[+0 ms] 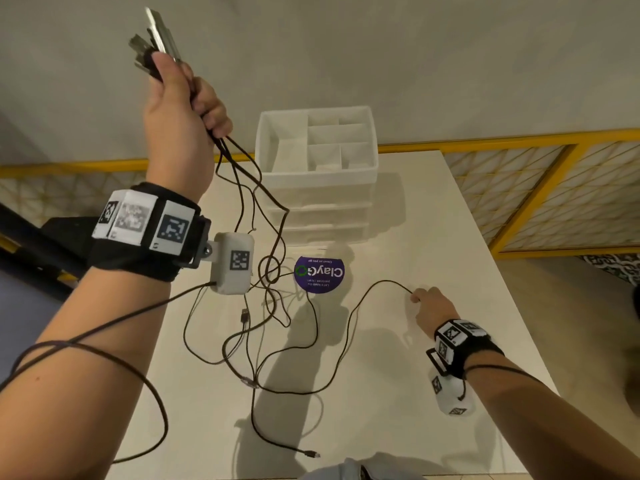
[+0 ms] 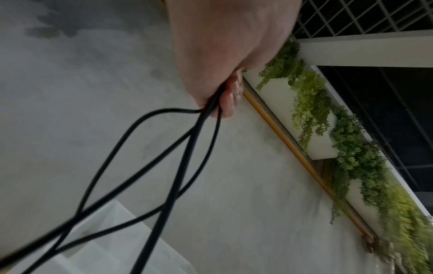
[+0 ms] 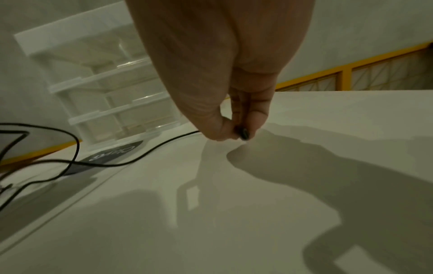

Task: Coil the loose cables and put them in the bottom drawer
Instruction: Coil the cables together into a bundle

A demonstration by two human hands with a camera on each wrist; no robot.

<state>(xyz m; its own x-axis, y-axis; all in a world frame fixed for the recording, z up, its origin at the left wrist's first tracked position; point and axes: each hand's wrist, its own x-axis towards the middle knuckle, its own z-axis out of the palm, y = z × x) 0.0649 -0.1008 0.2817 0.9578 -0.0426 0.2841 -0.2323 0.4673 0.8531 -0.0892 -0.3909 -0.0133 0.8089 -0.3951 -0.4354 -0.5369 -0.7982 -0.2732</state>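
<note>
My left hand (image 1: 187,98) is raised high at the upper left and grips a bundle of black cable ends (image 1: 156,46), their plugs sticking up above the fist. In the left wrist view several black strands (image 2: 187,148) hang from that fist (image 2: 225,92). The strands drop to a loose tangle of cables (image 1: 270,323) on the white table (image 1: 433,237). Low over the table at the right, my right hand (image 1: 427,303) pinches one thin black cable (image 1: 363,306) between thumb and fingertips (image 3: 234,133). A white drawer unit (image 1: 318,188) stands at the table's far side, its drawers closed.
A round purple sticker (image 1: 319,273) lies on the table in front of the drawer unit. One free cable plug (image 1: 311,454) lies near the table's front edge. A yellow-framed lattice railing (image 1: 554,188) runs behind the table. Hanging green plants (image 2: 351,148) show in the left wrist view.
</note>
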